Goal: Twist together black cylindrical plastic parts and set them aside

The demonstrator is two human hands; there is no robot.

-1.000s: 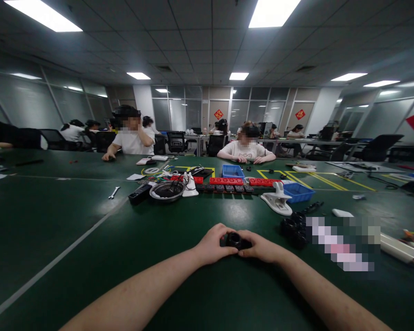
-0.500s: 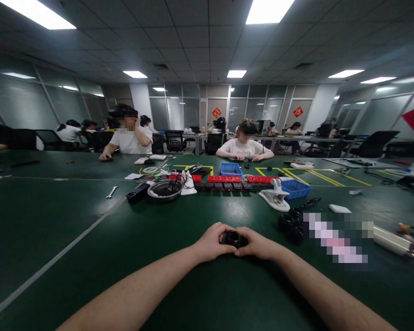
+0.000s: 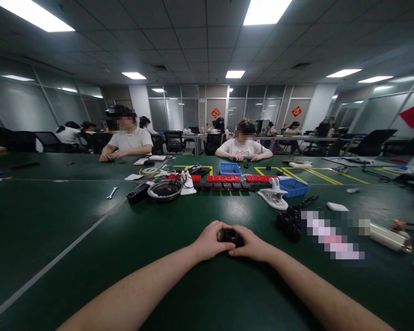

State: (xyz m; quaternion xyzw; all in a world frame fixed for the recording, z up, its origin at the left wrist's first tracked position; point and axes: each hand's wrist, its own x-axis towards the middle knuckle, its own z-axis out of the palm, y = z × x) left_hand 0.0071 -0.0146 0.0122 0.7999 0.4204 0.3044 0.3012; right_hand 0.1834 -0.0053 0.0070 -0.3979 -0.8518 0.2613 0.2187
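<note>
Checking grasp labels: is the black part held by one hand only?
No, both the left hand and the right hand close around the black part from either side.

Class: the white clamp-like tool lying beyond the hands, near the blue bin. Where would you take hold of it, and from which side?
Probably grip the white clamp across its raised upright part, coming from above: its flat base lies on the green table, and the blue bin crowds its far right side.

Black part (image 3: pixel 231 235), dark green table (image 3: pixel 89 216)
</note>
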